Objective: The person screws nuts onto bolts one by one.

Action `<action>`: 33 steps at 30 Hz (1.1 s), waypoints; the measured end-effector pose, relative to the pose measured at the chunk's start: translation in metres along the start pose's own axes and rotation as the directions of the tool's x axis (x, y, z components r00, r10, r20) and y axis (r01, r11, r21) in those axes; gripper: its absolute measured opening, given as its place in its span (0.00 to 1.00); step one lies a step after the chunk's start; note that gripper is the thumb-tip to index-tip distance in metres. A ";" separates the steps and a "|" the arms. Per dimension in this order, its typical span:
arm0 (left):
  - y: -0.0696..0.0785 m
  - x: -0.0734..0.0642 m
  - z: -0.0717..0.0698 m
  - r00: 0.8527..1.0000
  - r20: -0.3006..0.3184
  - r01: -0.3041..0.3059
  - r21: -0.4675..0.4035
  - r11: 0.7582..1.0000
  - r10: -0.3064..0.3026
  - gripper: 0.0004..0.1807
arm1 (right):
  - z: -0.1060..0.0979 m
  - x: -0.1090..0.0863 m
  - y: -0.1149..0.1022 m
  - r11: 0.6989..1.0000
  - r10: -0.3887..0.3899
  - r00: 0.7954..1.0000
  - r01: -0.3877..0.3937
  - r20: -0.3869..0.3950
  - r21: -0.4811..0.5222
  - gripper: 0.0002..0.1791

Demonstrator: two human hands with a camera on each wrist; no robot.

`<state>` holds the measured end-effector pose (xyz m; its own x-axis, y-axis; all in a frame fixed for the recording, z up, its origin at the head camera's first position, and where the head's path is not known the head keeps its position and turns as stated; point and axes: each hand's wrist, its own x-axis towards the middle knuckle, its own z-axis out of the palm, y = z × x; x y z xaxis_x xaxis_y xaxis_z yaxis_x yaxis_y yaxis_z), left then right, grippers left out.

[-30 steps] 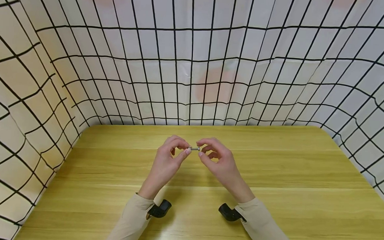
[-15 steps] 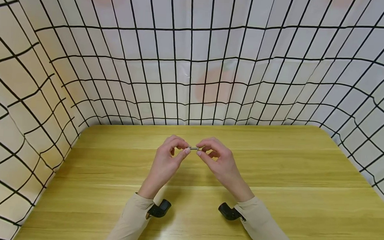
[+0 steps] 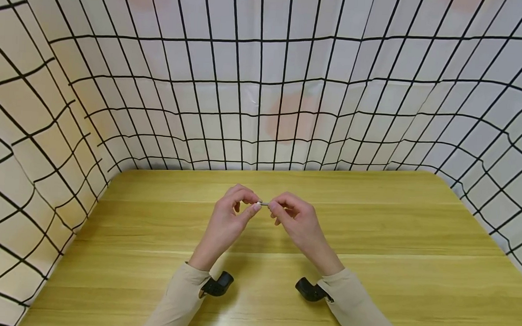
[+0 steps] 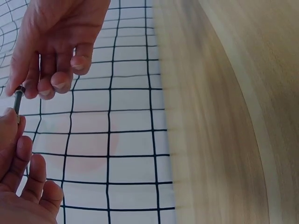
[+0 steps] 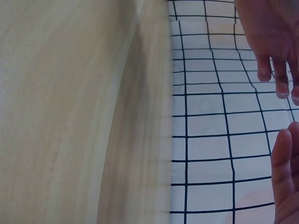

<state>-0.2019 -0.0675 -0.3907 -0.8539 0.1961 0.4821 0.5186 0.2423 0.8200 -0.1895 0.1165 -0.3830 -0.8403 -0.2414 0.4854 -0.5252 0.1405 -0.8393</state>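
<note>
A thumb-and-finger pinch is noted at the left hand (image 3: 225, 218), on one end of a metal bolt (image 3: 265, 203) held above the wooden tabletop (image 3: 105, 253); the other end (mostly covered) is pinched by the right hand (image 3: 299, 225). Both grips should be aligned, and side load avoided.

A bolt (image 3: 265, 203) is held lengthwise between the left hand (image 3: 228, 215) and the right hand (image 3: 301, 220), above the desk (image 3: 416, 240). The desk is bounded behind and at both sides by a sheet (image 3: 247, 96). Nearer, between the sleeves, the left wrist camera (image 3: 219, 284) and right wrist camera (image 3: 310, 289) are carried.
</note>
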 end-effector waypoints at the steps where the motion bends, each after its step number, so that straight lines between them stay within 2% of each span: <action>1: 0.000 0.000 0.000 1.000 -0.003 0.002 -0.001 1.000 -0.002 0.03 | 0.000 0.000 0.000 1.000 0.010 1.000 -0.010 0.001 0.008 0.05; 6: 0.000 0.000 0.000 1.000 -0.008 0.003 0.002 1.000 -0.003 0.02 | 0.000 -0.001 -0.003 0.997 0.073 0.997 -0.072 0.017 -0.035 0.06; 9: 0.000 0.000 0.001 1.000 -0.010 -0.003 0.014 1.000 0.003 0.02 | 0.000 -0.001 -0.007 0.992 0.082 0.996 -0.078 0.036 -0.096 0.12; 12: -0.001 0.000 0.001 1.000 -0.015 -0.008 0.032 0.999 0.009 0.01 | -0.001 -0.001 -0.009 0.992 0.023 0.999 -0.016 0.050 -0.129 0.19; 14: -0.001 0.000 0.001 1.000 -0.017 -0.008 0.045 0.999 0.008 0.01 | -0.001 -0.001 -0.010 0.991 -0.030 0.999 0.035 0.045 -0.127 0.20; 20: -0.002 0.000 0.000 1.000 -0.018 -0.003 0.055 0.998 0.004 0.04 | -0.003 0.001 -0.010 0.983 -0.136 0.991 0.136 0.010 -0.122 0.15; 28: -0.002 0.001 -0.001 1.000 -0.022 -0.005 0.045 0.999 0.006 0.03 | -0.003 0.002 -0.009 0.981 -0.166 0.986 0.164 -0.010 -0.106 0.09; 33: -0.002 0.001 -0.001 1.000 -0.020 -0.007 0.041 0.999 0.008 0.04 | -0.003 0.001 -0.009 0.982 -0.146 0.989 0.144 -0.005 -0.126 0.09</action>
<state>-0.2040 -0.0689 -0.3915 -0.8506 0.1789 0.4945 0.5258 0.2800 0.8032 -0.1865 0.1178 -0.3743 -0.7553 -0.2546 0.6040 -0.6536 0.2238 -0.7230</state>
